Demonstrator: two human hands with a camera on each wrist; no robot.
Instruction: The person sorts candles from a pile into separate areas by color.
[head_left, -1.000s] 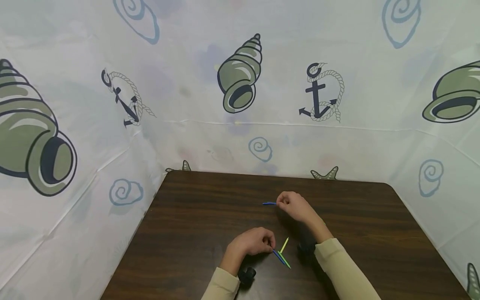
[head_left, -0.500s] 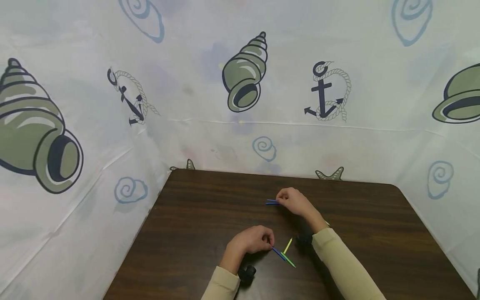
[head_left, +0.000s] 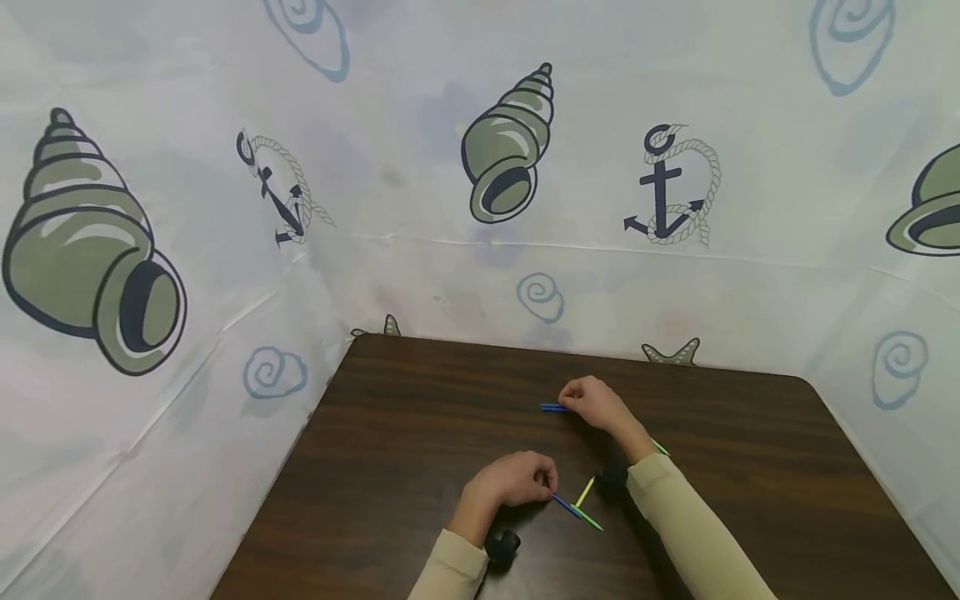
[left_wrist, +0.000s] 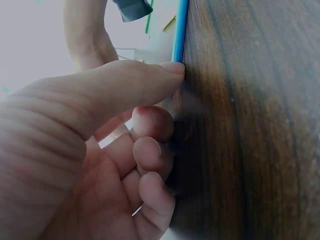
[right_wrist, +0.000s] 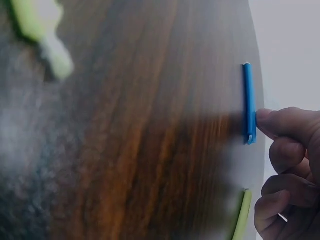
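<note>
My left hand [head_left: 513,481] rests low over the table, thumb and fingers pinching one end of a slim blue plastic stick [head_left: 567,506]. That stick's other end lies against a green stick [head_left: 591,520], and a yellow stick [head_left: 587,490] meets the green one at an angle. In the left wrist view the blue stick [left_wrist: 180,30] runs out from under my thumb tip. Farther back, my right hand [head_left: 598,404] pinches the right end of two parallel blue sticks [head_left: 551,407]. The right wrist view shows my thumb at the side of these blue sticks [right_wrist: 249,100].
Another green stick [head_left: 660,447] shows just behind my right forearm; a yellow-green stick [right_wrist: 242,215] lies near my curled fingers in the right wrist view. Black wrist cameras [head_left: 502,547] hang under both wrists. The dark wooden table [head_left: 405,417] ends at a shell-patterned cloth [head_left: 585,283].
The two blue sticks at my right hand stood slightly apart half a second ago and now lie close together, parallel. My left hand keeps its pinch. The whole head view has shifted slightly.
</note>
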